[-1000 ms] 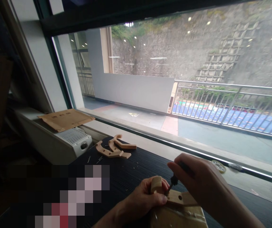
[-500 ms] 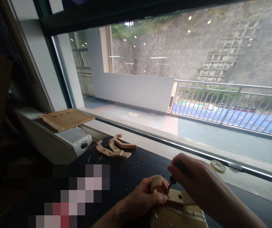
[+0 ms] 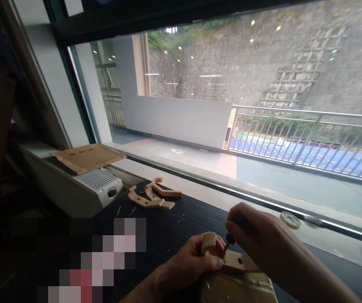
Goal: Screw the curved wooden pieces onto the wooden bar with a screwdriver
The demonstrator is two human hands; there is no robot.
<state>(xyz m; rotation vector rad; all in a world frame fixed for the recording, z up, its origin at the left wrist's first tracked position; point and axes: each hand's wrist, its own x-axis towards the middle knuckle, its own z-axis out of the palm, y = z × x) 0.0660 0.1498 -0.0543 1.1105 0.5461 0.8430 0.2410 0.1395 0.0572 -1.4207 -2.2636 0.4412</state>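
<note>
As seen from the head view, clasping a wooden hook (image 3: 231, 261) in the left hand (image 3: 198, 256), at the far edge of a glossy yellowish block (image 3: 238, 288); gripping a dark-handled screwdriver (image 3: 230, 238) in the right hand (image 3: 259, 231), angling it down to the hook. Having three more hooks (image 3: 151, 198) farther off on the black tabletop (image 3: 165, 237).

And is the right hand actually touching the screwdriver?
Touching. The head view shows the right hand wrapped around the screwdriver, whose shaft sticks out below it.
</note>
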